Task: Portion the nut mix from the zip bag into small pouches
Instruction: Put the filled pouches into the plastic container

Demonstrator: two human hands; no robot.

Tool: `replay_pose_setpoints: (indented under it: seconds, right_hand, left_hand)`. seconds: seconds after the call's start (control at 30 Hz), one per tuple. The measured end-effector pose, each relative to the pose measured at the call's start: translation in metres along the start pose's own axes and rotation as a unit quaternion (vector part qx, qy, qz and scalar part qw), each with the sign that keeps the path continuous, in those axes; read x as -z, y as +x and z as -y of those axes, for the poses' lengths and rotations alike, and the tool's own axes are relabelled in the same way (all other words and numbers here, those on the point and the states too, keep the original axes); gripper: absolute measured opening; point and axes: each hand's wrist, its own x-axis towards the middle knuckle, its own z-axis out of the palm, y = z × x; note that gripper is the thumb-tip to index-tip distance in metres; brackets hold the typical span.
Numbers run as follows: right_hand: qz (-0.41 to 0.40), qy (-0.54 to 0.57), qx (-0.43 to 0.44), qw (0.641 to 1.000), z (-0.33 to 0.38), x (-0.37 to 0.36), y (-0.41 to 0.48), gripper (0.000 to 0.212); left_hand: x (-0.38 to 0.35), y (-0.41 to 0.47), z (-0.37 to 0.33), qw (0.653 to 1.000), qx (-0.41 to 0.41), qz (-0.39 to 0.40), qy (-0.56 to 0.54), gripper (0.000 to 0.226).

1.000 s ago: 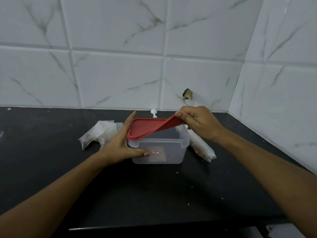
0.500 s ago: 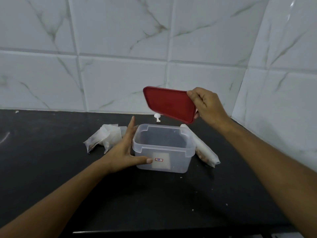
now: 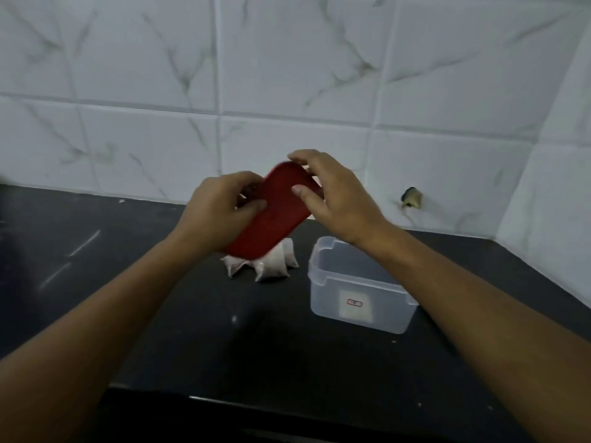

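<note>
The fingers (image 3: 252, 206) of the left hand (image 3: 217, 212) and of the right hand (image 3: 339, 203) are curled around a red lid (image 3: 275, 215), and together they hold it tilted in the air. Under the lid, the small pouches (image 3: 268, 265) lie on the dark surface (image 3: 160, 314), just beside the open clear box (image 3: 358, 282), at its left side.

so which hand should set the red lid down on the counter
Probably left: the left hand grips the red lid at its lower end, next to bare counter, while the open container stands below the right hand.
</note>
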Motion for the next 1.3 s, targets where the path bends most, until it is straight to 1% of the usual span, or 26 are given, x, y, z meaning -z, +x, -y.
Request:
replay_pose_setpoints:
  seconds: [0.03, 0.1, 0.2, 0.27, 0.3, 0.33, 0.37, 0.43, 0.47, 0.5, 0.6, 0.7, 0.73, 0.83, 0.93, 1.03, 1.1, 1.17, 1.23, 1.3]
  right_hand:
    - [0.017, -0.002, -0.007, 1.000, 0.005, -0.011, 0.002, 0.048]
    - [0.077, -0.007, -0.009, 0.997, 0.016, -0.039, 0.003, 0.054]
    - [0.175, 0.001, -0.004, 0.985, 0.035, -0.088, -0.006, 0.053]
    - [0.244, 0.011, 0.004, 0.970, 0.046, -0.119, -0.014, 0.050]
    - [0.276, 0.015, 0.005, 0.961, 0.052, -0.134, -0.017, 0.048]
    - [0.301, 0.012, 0.006, 0.953, 0.056, -0.145, -0.020, 0.046]
    - [0.319, 0.004, 0.009, 0.948, 0.059, -0.154, -0.023, 0.043]
    - [0.345, -0.013, 0.018, 0.938, 0.065, -0.166, -0.027, 0.037]
    - [0.353, -0.017, 0.020, 0.935, 0.067, -0.170, -0.029, 0.035]
    - [0.357, -0.016, 0.021, 0.934, 0.067, -0.172, -0.031, 0.033]
    - [0.356, -0.007, 0.019, 0.934, 0.068, -0.173, -0.032, 0.034]
    - [0.362, 0.004, 0.015, 0.932, 0.067, -0.166, -0.030, 0.038]
    - [0.357, 0.008, 0.009, 0.934, 0.065, -0.160, -0.027, 0.039]
    - [0.320, 0.011, -0.004, 0.947, 0.055, -0.130, -0.018, 0.038]
    - [0.277, -0.017, -0.021, 0.961, 0.033, -0.083, -0.009, 0.035]
    - [0.223, -0.041, -0.075, 0.971, 0.001, -0.023, -0.014, 0.034]
    - [0.184, -0.061, -0.131, 0.972, -0.026, 0.018, -0.029, 0.032]
    - [0.154, -0.076, -0.202, 0.964, -0.053, 0.055, -0.054, 0.029]
    - [0.139, -0.092, -0.269, 0.949, -0.076, 0.086, -0.085, 0.024]
    - [0.140, -0.112, -0.326, 0.928, -0.094, 0.108, -0.120, 0.021]
  left_hand:
    - [0.008, -0.004, 0.011, 0.997, 0.053, 0.000, -0.059, 0.028]
    - [0.023, -0.017, 0.038, 0.974, 0.146, 0.007, -0.173, 0.028]
    - [0.030, -0.042, 0.086, 0.940, 0.253, 0.009, -0.227, 0.029]
    - [0.030, -0.061, 0.118, 0.924, 0.308, 0.010, -0.228, 0.037]
    - [0.028, -0.070, 0.133, 0.923, 0.325, 0.009, -0.208, 0.040]
    - [0.026, -0.077, 0.146, 0.930, 0.331, 0.011, -0.160, 0.041]
    - [0.024, -0.083, 0.155, 0.941, 0.327, 0.023, -0.088, 0.041]
    - [0.021, -0.093, 0.162, 0.946, 0.311, 0.057, 0.073, 0.046]
    - [0.020, -0.097, 0.163, 0.942, 0.301, 0.074, 0.124, 0.047]
    - [0.019, -0.100, 0.163, 0.940, 0.294, 0.086, 0.149, 0.047]
    - [0.019, -0.104, 0.164, 0.936, 0.291, 0.099, 0.174, 0.044]
    - [0.018, -0.100, 0.158, 0.938, 0.264, 0.081, 0.210, 0.046]
    - [0.018, -0.096, 0.153, 0.945, 0.248, 0.068, 0.203, 0.046]
    - [0.012, -0.075, 0.129, 0.972, 0.185, 0.042, 0.138, 0.042]
    - [-0.003, -0.041, 0.090, 0.989, 0.113, 0.046, 0.085, 0.036]
    - [-0.030, -0.003, 0.035, 0.997, 0.046, 0.063, 0.019, 0.029]
    - [-0.058, 0.022, -0.006, 0.995, 0.000, 0.092, -0.026, 0.026]
    - [-0.092, 0.043, -0.047, 0.988, -0.049, 0.132, -0.062, 0.023]
    - [-0.127, 0.058, -0.084, 0.975, -0.098, 0.181, -0.087, 0.023]
    - [-0.163, 0.069, -0.118, 0.957, -0.141, 0.236, -0.089, 0.022]
